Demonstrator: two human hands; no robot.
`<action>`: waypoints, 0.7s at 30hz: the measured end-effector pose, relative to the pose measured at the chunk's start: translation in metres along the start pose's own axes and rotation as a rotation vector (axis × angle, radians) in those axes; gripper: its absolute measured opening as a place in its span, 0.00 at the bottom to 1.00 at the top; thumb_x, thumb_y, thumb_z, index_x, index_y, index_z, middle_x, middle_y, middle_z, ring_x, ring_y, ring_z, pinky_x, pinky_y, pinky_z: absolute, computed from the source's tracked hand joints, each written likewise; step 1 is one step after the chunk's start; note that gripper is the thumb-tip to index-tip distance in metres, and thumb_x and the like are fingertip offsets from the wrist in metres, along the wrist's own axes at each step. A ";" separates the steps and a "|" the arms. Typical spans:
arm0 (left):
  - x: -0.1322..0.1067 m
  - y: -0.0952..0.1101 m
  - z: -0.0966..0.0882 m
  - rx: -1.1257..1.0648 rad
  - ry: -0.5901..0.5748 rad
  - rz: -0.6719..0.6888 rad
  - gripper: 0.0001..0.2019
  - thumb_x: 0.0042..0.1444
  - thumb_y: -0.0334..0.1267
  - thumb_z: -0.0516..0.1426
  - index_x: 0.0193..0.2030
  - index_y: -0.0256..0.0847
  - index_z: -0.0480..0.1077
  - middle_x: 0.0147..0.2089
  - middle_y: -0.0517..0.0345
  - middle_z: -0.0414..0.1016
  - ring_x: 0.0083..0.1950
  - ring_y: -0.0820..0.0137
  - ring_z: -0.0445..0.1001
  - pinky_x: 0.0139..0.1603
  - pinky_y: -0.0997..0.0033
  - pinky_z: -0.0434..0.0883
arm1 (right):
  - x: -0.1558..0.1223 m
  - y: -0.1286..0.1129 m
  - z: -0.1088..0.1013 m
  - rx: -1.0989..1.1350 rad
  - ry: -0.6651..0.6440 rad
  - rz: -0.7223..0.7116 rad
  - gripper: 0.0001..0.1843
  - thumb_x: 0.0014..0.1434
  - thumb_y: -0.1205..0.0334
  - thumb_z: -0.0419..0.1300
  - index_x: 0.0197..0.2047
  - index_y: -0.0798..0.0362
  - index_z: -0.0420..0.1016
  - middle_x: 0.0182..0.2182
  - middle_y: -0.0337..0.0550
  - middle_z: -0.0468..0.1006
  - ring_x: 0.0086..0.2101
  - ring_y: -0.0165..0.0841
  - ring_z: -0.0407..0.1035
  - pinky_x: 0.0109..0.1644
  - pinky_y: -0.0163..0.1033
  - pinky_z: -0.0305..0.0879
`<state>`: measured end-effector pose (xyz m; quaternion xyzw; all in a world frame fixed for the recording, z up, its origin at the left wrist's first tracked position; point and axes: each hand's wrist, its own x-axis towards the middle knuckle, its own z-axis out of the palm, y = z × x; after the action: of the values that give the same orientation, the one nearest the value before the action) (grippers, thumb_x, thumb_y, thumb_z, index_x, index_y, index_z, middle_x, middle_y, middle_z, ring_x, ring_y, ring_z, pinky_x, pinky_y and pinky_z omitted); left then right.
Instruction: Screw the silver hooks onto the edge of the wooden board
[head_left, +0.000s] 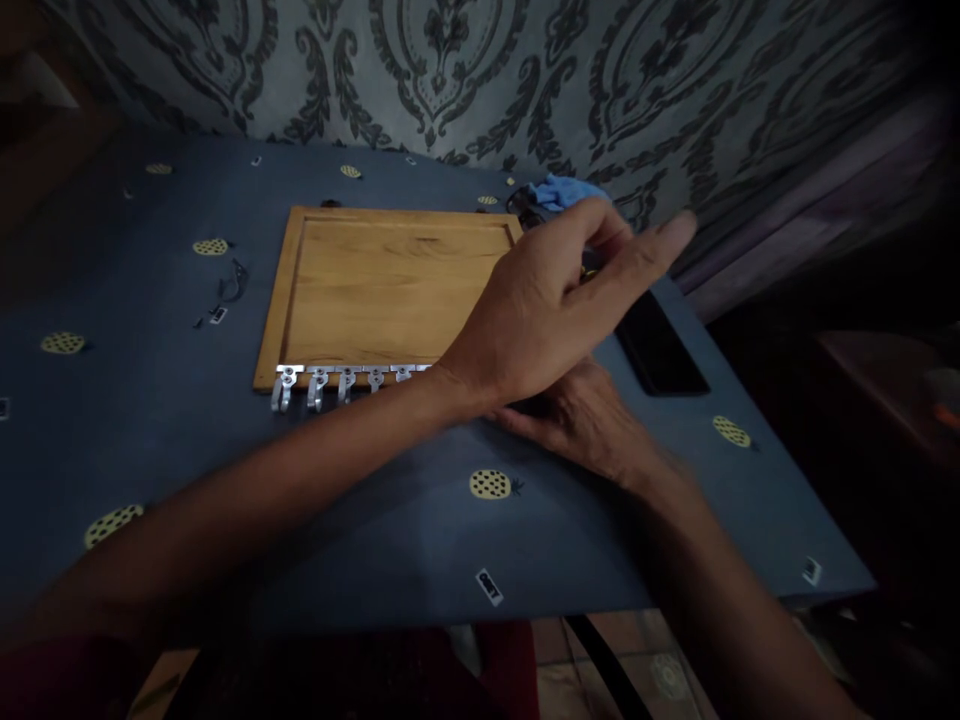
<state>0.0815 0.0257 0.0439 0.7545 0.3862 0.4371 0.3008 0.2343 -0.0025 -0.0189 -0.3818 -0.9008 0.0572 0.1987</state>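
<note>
My left hand (551, 295) crosses over my right, above the right part of a framed wooden board (382, 290). Its thumb stretches to the right and the index finger curls behind it; the fingertips are hidden, and so is anything in them. Beneath the left wrist, my right hand (592, 420) is bent by the board's near right corner. Its fingers are curled and partly covered, with a dark gap beside the thumb; I cannot make out what it holds. A row of silver metal hooks (319, 385) runs along the board's near edge, and its right end is hidden.
A black phone (664, 345) lies right of the board. Behind stands a bunched blue cloth (566, 192) beside dark items. The table (360, 540) has a blue pineapple-print cover and meets a patterned curtain (450, 80) at the back.
</note>
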 end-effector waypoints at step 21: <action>0.002 0.010 -0.013 -0.434 -0.034 -0.118 0.19 0.72 0.37 0.53 0.27 0.42 0.57 0.24 0.66 0.54 0.32 0.78 0.70 0.38 0.75 0.71 | -0.002 -0.001 0.002 -0.009 0.032 0.004 0.24 0.69 0.42 0.56 0.49 0.53 0.82 0.40 0.52 0.80 0.43 0.48 0.72 0.50 0.57 0.72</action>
<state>0.0734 0.0237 0.0579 0.6555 0.3214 0.4790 0.4873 0.2343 -0.0039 -0.0208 -0.3853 -0.8970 0.0472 0.2113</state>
